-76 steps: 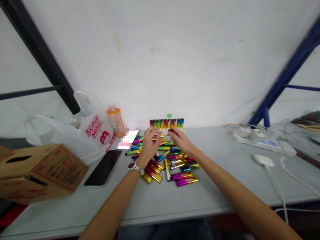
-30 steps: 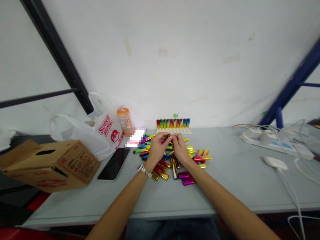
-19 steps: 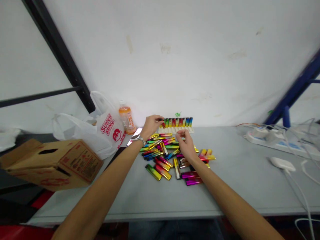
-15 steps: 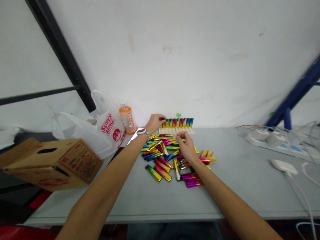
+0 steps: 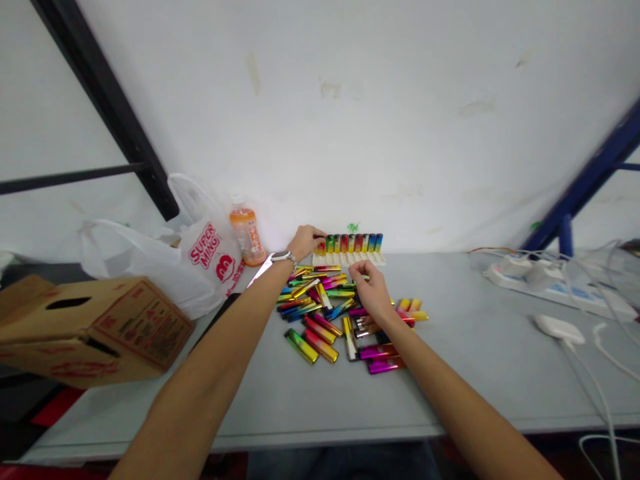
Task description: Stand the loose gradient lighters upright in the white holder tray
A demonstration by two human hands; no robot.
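Observation:
A pile of shiny coloured lighters (image 5: 340, 313) lies on the grey table (image 5: 475, 360). At the wall stands a white tray (image 5: 350, 258) with a row of upright lighters (image 5: 353, 243). My left hand (image 5: 306, 240), with a watch on its wrist, reaches to the row's left end, fingers closed on a red lighter (image 5: 321, 247) there. My right hand (image 5: 367, 287) hovers over the pile with fingers curled; whether it holds anything is hidden.
At the left are a cardboard box (image 5: 95, 327), a white plastic bag (image 5: 195, 260), an orange drink bottle (image 5: 246, 233) and a phone partly under my arm. A power strip (image 5: 540, 283), a white charger (image 5: 557, 327) and cables lie at the right.
My hands were together over the pile a second ago. The left hand has since reached out to the left end of the upright row and stays there; the right stays over the pile.

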